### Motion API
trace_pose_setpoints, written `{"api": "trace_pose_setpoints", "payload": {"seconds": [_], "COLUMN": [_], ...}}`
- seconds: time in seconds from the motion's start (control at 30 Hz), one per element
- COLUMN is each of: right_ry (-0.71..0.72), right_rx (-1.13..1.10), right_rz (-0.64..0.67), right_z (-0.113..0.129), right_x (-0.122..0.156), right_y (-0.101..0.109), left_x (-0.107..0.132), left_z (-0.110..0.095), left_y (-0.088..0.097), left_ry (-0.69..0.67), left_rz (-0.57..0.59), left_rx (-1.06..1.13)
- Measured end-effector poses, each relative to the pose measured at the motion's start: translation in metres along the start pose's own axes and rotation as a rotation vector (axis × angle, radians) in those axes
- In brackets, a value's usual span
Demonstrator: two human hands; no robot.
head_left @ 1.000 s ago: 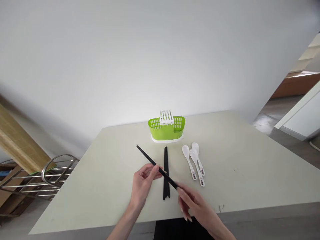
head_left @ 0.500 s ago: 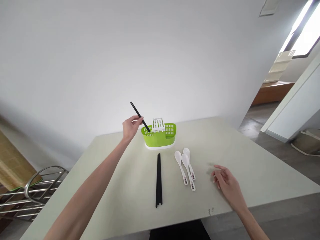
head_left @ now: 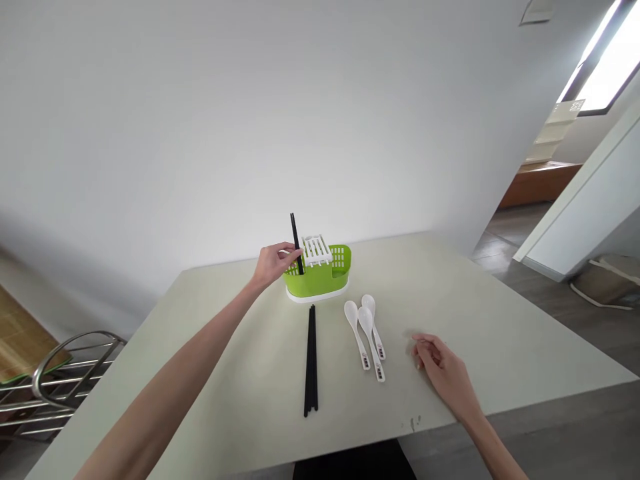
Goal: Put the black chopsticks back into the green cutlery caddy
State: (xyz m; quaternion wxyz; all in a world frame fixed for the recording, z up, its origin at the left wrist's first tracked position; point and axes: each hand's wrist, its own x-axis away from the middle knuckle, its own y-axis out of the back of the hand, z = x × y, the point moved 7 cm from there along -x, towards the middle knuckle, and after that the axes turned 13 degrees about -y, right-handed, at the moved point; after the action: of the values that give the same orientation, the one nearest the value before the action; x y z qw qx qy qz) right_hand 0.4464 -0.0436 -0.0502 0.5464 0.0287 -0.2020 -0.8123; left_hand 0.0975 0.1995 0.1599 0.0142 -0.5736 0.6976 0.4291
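Observation:
My left hand (head_left: 275,261) is closed on a pair of black chopsticks (head_left: 295,230), pinched between thumb and fingers. They stand nearly upright, with their lower ends within the left compartment of a green cutlery basket (head_left: 313,285). A white slatted piece (head_left: 317,249) sits across the basket's middle. More black chopsticks (head_left: 311,363) lie bundled on the table in front. To their right are three white spoons (head_left: 367,327), partly overlapping. My right hand (head_left: 444,370) rests low over the table, right of the spoons, fingers loosely curled and apart, holding nothing.
The pale table (head_left: 480,320) reaches back to a grey-white wall (head_left: 320,120). A metal-tube rack (head_left: 55,380) stands off the table's left edge. Beyond the right side are a floor, a wall corner and a bag-like item (head_left: 607,283).
My left hand has moved right, bringing the chopsticks from a slant to nearly upright and lower in the basket's left compartment. My right hand has shifted slightly, with its fingers a bit more curled.

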Motion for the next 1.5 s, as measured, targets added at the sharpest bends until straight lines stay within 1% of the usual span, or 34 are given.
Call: {"api": "trace_pose_setpoints", "payload": {"seconds": [0.1,0.17,0.33,0.47,0.73,1.07,1.17,1.33,1.5], "right_ry": [0.001,-0.001,0.012,0.024,0.009,0.017,0.012,0.02,0.015], "right_rx": [0.002,0.0,-0.012,-0.009,0.018,0.045,0.045,0.04,0.041], "right_rz": [-0.004,-0.006,0.0,-0.002,-0.005,-0.022,-0.022,-0.018,-0.02], "right_z": [-0.001,-0.001,0.002,0.008,0.012,0.009,0.009,0.01,0.009], "right_x": [0.0,0.0,0.0,0.001,0.002,0.001,0.001,0.0,-0.001], "right_y": [0.0,0.0,-0.001,-0.002,-0.003,-0.003,-0.003,-0.004,-0.005], "left_x": [-0.008,-0.014,-0.023,-0.023,-0.013,-0.015,-0.017,-0.024,-0.032], "left_z": [0.012,0.023,0.045,0.054,0.059,0.056,0.056,0.056,0.058], "left_y": [0.009,0.013,0.009,-0.001,-0.017,-0.035,-0.034,-0.028,-0.028], "left_ry": [0.031,0.062,0.085,0.084,0.049,0.006,0.002,0.02,0.052], "left_rz": [-0.101,-0.143,-0.154,-0.143,-0.164,-0.005,0.002,-0.022,0.006], "left_rx": [-0.031,-0.078,-0.211,-0.231,-0.214,-0.197,-0.208,-0.251,-0.263]}}
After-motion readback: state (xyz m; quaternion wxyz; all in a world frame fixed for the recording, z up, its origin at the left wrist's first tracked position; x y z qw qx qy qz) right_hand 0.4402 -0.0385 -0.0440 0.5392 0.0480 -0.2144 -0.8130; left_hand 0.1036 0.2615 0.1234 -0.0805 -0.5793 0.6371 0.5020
